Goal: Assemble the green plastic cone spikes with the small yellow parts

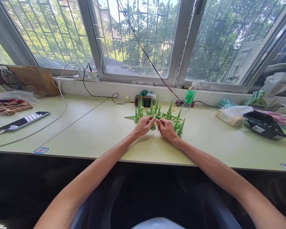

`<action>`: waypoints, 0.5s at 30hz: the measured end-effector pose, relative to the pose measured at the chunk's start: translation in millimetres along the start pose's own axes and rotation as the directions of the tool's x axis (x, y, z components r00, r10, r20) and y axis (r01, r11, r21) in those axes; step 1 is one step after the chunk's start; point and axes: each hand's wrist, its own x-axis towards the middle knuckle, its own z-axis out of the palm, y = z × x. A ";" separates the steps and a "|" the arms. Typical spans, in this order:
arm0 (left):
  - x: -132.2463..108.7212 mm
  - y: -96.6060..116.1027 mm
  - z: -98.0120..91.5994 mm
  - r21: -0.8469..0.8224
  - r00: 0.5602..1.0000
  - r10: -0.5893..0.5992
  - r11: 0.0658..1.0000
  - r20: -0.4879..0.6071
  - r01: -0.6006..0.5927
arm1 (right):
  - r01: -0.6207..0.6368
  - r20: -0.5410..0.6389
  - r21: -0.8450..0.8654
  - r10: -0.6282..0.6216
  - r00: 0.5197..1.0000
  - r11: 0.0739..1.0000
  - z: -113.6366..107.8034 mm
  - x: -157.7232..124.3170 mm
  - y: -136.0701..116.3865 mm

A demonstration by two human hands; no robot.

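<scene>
Several green cone-shaped plastic spikes with small yellow parts stand and lie in a cluster on the pale green table, near the window side. My left hand and my right hand meet at the front of this cluster. Both are closed in a pinch on one green spike piece held between them just above the tabletop. What the fingertips do to the piece is hidden by the fingers.
A phone on a white cable lies at the left, near a plastic bag of brown items. A green bottle stands by the window sill. A tissue box and a black device sit at the right.
</scene>
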 end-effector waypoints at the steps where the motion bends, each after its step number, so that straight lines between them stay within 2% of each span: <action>1: 0.1 -0.3 0.3 0.007 1.000 0.012 1.000 0.000 -0.012 | 0.004 -0.012 0.004 -0.004 1.000 1.000 -0.5 0.1 0.2; 7: -0.6 -2.7 2.5 0.074 0.997 0.073 0.995 0.007 -0.073 | 0.008 -0.047 0.008 -0.008 0.999 1.000 -2.9 0.2 -1.0; 15: -2.3 -6.7 4.8 0.033 0.998 0.049 0.998 0.049 -0.051 | 0.017 -0.020 -0.019 -0.017 1.000 1.000 -2.1 -0.2 -2.7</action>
